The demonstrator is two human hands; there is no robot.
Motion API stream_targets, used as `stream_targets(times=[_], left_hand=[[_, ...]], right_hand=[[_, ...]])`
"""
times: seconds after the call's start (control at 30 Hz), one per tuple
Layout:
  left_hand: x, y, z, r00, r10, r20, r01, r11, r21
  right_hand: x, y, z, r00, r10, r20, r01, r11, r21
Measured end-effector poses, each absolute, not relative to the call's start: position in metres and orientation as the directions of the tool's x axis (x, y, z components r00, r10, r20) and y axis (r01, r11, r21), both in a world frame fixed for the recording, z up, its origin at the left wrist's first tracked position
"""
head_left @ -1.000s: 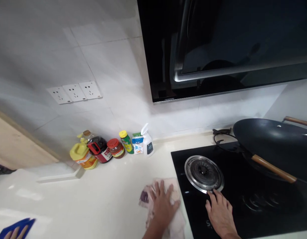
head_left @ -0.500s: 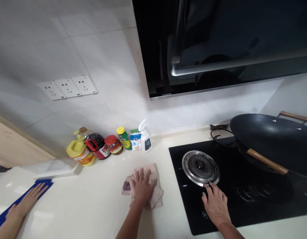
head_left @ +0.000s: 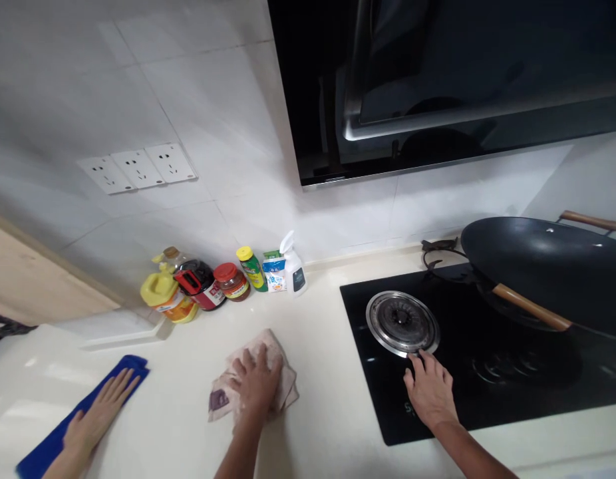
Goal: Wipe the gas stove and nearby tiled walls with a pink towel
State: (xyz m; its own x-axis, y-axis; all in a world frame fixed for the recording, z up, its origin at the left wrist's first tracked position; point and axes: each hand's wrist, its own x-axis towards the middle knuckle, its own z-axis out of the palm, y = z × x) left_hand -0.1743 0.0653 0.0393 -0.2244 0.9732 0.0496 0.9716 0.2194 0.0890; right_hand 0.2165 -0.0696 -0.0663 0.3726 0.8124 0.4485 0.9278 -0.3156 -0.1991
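My left hand (head_left: 258,382) presses down with spread, slightly bent fingers on a crumpled pink cloth (head_left: 281,379) lying on the white counter (head_left: 178,412). The cloth has a purple patch at its left corner and is partly hidden under my palm. My right hand (head_left: 430,389) is over the black glass cooktop (head_left: 482,406), fingers apart, with its fingertips at the near edge of the round metal burner (head_left: 402,324). It holds nothing. At the far left, another person's hand (head_left: 101,412) lies flat on a blue cloth (head_left: 53,442).
Along the wall stand a yellow-capped jug (head_left: 165,296), a dark bottle (head_left: 201,283), a red-lidded jar (head_left: 231,281), a green shaker (head_left: 252,269), a packet (head_left: 275,274) and a white spray bottle (head_left: 293,266). A large wok (head_left: 547,259) sits at right, under the black range hood (head_left: 438,146).
My left hand and the pink cloth have slid left across the counter. The other person's hand and blue cloth have moved right. My right hand stays by the burner.
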Motion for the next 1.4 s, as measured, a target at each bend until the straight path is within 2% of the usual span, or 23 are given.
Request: stream_targets(times=[0.1, 0.27, 0.33, 0.5, 0.73, 0.93, 1.07, 1.2, 1.3, 1.4], left_hand=[[-0.136, 0.046, 0.027, -0.125, 0.991, 0.039, 0.989, 0.121, 0.091], [-0.074, -0.015, -0.008, 0.262, 0.960, 0.100, 0.950, -0.275, 0.150], [-0.062, -0.039, -0.020, 0.358, 0.928, 0.100, 0.918, -0.369, 0.147], [-0.077, -0.068, -0.030, 0.291, 0.956, 0.036, 0.952, -0.293, 0.089], [-0.148, -0.018, 0.007, 0.166, 0.984, 0.057, 0.981, -0.171, 0.092], [-0.228, 0.021, 0.030, -0.171, 0.983, 0.071, 0.980, 0.162, 0.115], [-0.242, 0.010, 0.034, -0.240, 0.967, 0.091, 0.967, 0.229, 0.114], [-0.207, -0.020, 0.026, -0.189, 0.979, 0.076, 0.982, 0.187, 0.033], [-0.162, -0.053, 0.013, 0.002, 1.000, 0.015, 1.000, -0.002, -0.007], [-0.119, -0.087, -0.002, 0.245, 0.969, -0.025, 0.968, -0.243, 0.063]], right_hand=[[0.217, -0.069, -0.068, 0.370, 0.818, 0.440, 0.929, -0.315, -0.194], [0.218, -0.070, -0.068, 0.381, 0.820, 0.427, 0.924, -0.324, -0.202], [0.219, -0.071, -0.067, 0.378, 0.821, 0.428, 0.925, -0.322, -0.200], [0.221, -0.073, -0.067, 0.377, 0.823, 0.426, 0.926, -0.317, -0.207], [0.219, -0.074, -0.063, 0.381, 0.825, 0.417, 0.924, -0.331, -0.189], [0.216, -0.073, -0.056, 0.384, 0.817, 0.429, 0.923, -0.343, -0.172], [0.216, -0.073, -0.054, 0.381, 0.817, 0.433, 0.924, -0.343, -0.167], [0.215, -0.072, -0.051, 0.380, 0.822, 0.423, 0.925, -0.343, -0.164], [0.214, -0.072, -0.050, 0.384, 0.824, 0.418, 0.924, -0.342, -0.174], [0.215, -0.071, -0.050, 0.397, 0.822, 0.408, 0.918, -0.344, -0.199]])
